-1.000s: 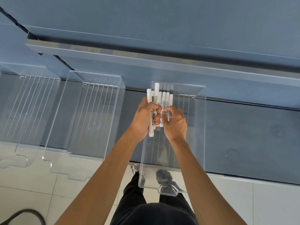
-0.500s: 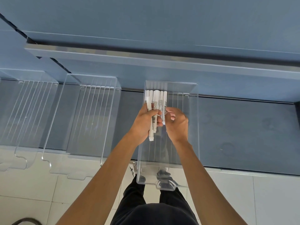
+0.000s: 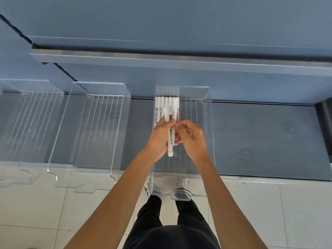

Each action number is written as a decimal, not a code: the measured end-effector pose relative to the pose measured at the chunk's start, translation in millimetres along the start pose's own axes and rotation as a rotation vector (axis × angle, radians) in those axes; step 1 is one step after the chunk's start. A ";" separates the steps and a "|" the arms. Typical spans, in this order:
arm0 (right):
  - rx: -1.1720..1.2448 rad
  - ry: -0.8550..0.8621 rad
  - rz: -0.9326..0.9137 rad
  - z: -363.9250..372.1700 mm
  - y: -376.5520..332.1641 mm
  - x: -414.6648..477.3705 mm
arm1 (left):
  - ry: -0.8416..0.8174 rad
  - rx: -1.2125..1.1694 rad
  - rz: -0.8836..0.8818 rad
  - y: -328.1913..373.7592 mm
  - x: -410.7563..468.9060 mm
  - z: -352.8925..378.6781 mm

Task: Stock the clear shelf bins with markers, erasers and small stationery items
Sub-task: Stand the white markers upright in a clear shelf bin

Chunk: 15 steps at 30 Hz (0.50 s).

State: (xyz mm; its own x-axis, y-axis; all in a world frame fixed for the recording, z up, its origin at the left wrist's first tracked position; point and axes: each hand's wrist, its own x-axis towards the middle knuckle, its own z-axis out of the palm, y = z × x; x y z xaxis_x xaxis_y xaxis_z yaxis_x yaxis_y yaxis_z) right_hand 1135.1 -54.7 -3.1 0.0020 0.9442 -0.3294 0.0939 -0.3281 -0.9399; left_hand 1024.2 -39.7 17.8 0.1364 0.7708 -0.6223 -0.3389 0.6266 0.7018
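While both my hands work over the right bin [image 3: 196, 151], counts first: 3 clear bins on the grey-blue shelf [image 3: 260, 137], i.e. left bin [image 3: 30, 130] (cut off by frame edge), mid bin [image 3: 100, 133] and right bin, all w/ front ends overhanging the shelf edge above the white tile floor [image 3: 36, 203].

Row of markers [image 3: 166, 105]: approx 7 white ones lying side by side in the far-left part of the right bin, parallel to its long walls, far ends near the back wall. Exact nr unclear, near ends are hidden under my hands.

Held markers [image 3: 170, 148]: looks like 2 white ones, lengthwise over the row, the longer one sticking out below my palm toward me.

Pose: both forearms come up from the bottom of frame and converge over the right bin. Left hand [image 3: 160, 139] has its fingers wrapped round the held markers, firm grip. Right hand [image 3: 193, 139] is back-up, fingers curled, thumb + index tips at the upper part of the held markers; can't tell if it really pinches one or only touches. Hand height above the bin floor also unclear.
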 end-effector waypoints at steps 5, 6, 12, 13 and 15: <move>0.084 -0.093 0.076 -5.3 1.3 -9.9 | 0.005 -0.013 -0.014 -10.7 -4.3 1.5; 0.092 -0.078 0.075 -6.6 1.8 -11.9 | 0.015 -0.018 -0.013 -13.0 -5.2 2.2; 0.067 0.079 0.061 -16.4 3.6 -10.6 | 0.210 0.158 0.083 -19.4 -5.5 -0.1; 0.046 0.098 0.059 -17.8 3.7 -8.8 | 0.210 0.187 0.093 -18.2 -5.8 -1.4; 0.020 0.111 0.053 -19.6 3.4 -4.6 | 0.167 0.230 0.100 -13.4 -7.0 -2.9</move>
State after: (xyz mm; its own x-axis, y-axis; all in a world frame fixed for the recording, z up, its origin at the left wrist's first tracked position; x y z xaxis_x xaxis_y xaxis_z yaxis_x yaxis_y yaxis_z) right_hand 1154.9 -59.5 -3.1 0.1167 0.9225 -0.3680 0.0712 -0.3773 -0.9233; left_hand 1025.2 -53.8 11.7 -0.0484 0.8124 -0.5811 -0.1203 0.5728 0.8108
